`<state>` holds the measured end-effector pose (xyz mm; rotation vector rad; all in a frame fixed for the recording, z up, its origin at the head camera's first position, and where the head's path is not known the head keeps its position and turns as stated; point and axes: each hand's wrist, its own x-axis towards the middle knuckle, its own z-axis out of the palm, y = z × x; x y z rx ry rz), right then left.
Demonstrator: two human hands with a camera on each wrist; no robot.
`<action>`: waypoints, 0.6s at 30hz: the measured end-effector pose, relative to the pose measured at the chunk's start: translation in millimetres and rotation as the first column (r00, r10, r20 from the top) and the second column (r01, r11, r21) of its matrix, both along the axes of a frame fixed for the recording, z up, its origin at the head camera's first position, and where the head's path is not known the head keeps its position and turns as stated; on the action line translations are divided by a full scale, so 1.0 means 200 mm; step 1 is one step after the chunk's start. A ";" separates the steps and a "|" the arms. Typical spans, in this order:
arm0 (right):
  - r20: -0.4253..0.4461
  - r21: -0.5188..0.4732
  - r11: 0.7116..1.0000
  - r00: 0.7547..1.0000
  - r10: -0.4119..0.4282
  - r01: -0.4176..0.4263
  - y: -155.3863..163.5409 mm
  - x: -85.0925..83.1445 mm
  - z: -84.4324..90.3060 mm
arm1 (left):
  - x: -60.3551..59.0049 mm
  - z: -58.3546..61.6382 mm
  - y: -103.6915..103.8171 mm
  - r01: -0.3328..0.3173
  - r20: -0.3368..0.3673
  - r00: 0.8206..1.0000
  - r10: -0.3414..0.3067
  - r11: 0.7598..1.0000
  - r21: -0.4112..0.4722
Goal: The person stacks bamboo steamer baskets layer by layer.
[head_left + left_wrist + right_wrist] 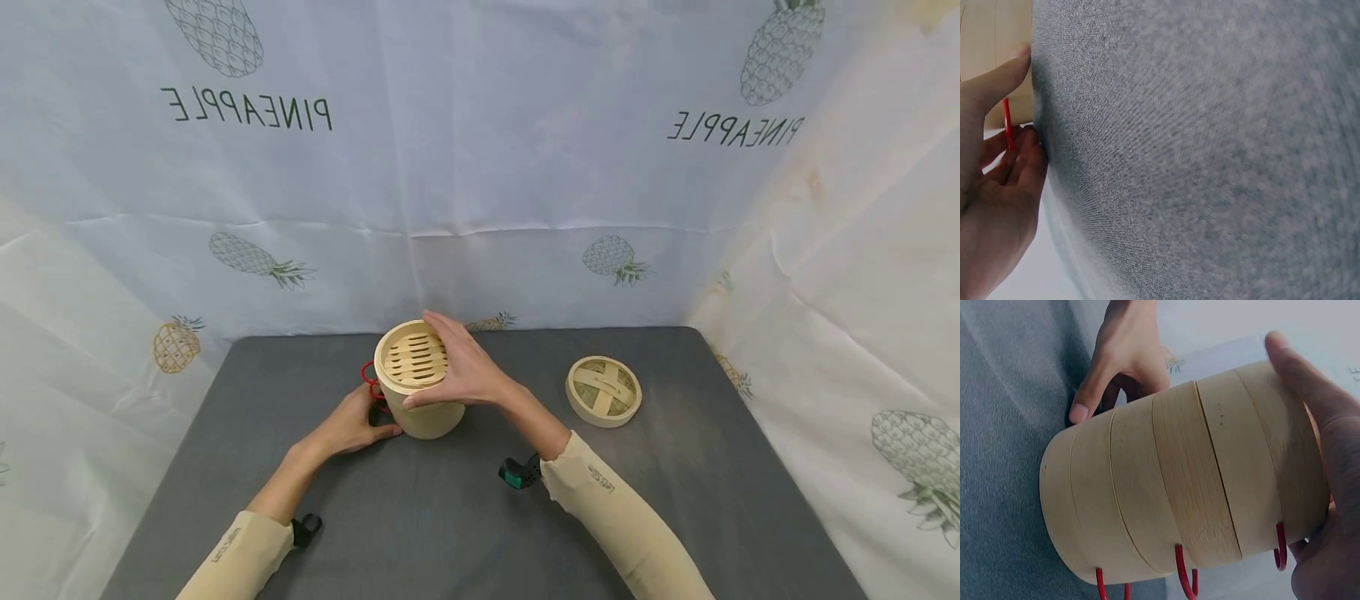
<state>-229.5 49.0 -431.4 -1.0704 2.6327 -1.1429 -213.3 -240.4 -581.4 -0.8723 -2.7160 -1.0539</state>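
Note:
A stack of round bamboo steamer baskets point(429, 422) stands on the table, its slatted top tier point(408, 360) uncovered. Red cord loops point(1182, 575) stick out from its side in the right wrist view. My right hand point(471, 367) spans the top tier and grips it, thumb toward me and fingers at the far rim. Low on the left, my left hand point(351, 427) holds the bottom of the stack. In the left wrist view its thumb point(1007, 76) lies along the bamboo wall, and its fingers curl near a red loop point(1007, 122).
A round woven bamboo lid point(603, 392) lies apart on the right side of the dark grey table point(450, 533). Behind the table hangs a white cloth point(480, 167) printed with pineapples, and it continues along both sides.

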 end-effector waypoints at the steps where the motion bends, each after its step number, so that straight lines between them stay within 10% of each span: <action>1: 0.001 -0.012 1.000 1.000 0.005 -0.005 0.00 0.00 0.00 | 0.02 0.04 0.01 0.006 -0.007 1.000 -0.006 1.000 0.008; 6: -0.016 -0.078 0.997 1.000 -0.006 0.005 0.02 0.01 0.00 | 0.09 0.16 0.05 0.030 -0.033 0.999 -0.029 0.998 0.052; 18: -0.048 -0.138 0.990 0.998 -0.040 0.033 0.19 0.05 0.03 | 0.01 -0.01 0.00 -0.001 0.003 1.000 0.001 1.000 0.021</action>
